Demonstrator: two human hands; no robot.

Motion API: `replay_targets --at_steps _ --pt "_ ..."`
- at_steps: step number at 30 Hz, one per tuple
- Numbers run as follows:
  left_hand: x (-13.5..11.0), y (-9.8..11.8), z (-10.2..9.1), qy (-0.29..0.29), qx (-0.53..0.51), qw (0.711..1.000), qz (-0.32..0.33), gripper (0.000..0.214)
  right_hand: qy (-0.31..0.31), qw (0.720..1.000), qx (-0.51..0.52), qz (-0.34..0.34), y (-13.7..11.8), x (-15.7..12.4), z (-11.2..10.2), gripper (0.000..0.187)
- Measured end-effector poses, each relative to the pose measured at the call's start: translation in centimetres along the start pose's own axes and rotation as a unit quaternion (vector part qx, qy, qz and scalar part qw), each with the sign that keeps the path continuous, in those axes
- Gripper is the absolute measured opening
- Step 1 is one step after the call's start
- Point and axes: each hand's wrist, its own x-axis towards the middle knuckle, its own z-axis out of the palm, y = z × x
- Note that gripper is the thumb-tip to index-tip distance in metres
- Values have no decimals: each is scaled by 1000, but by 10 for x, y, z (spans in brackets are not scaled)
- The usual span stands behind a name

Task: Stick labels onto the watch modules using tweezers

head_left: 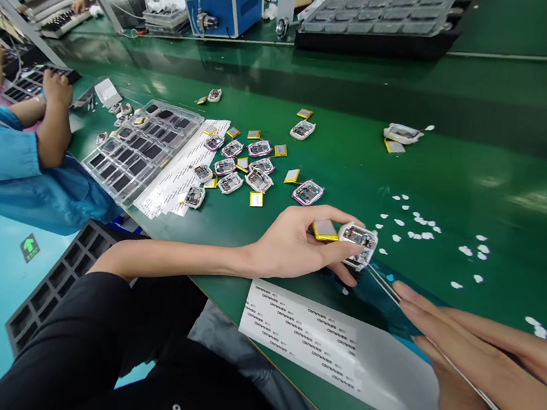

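My left hand rests on the green bench and pinches a small white device case with its circuit board showing and a gold-edged battery beside it. My right hand grips thin metal tweezers, whose tip reaches the underside of the case. Under both hands lies a white label sheet. Several more cases and loose batteries lie scattered farther back on the bench.
A clear tray of dark parts and a label strip sit at left. White backing scraps litter the right. Another case lies far back. A co-worker's arm in a blue sleeve rests at left. A blue machine stands behind.
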Motion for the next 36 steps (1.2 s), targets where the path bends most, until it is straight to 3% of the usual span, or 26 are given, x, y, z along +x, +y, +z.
replay_targets --at_steps 6,12,17,20,23,25,28,32,36 --pt "0 0 -1 -2 7 1000 -8 51 35 998 -43 7 -8 9 4 59" --pt "1 2 -4 1 -11 1000 -10 57 33 998 -56 -6 -3 5 -2 72" --pt "14 11 -13 12 116 991 64 54 59 989 -120 -56 -1 3 -2 63" --pt "49 27 -30 90 314 934 144 59 77 981 -157 -88 2 10 -3 59" --pt "97 45 -52 135 554 809 144 38 87 974 -184 -97 8 14 -5 58" --pt "124 55 -65 140 636 750 116 34 91 972 -193 -96 13 14 -7 57" --pt "145 64 -82 154 673 717 92 32 95 970 -197 -103 17 14 -10 56" --pt "146 72 -102 208 708 673 47 37 73 972 -199 -100 14 17 -18 72" --pt "144 79 -122 228 713 663 -11 40 56 974 -196 -100 9 22 -22 74"
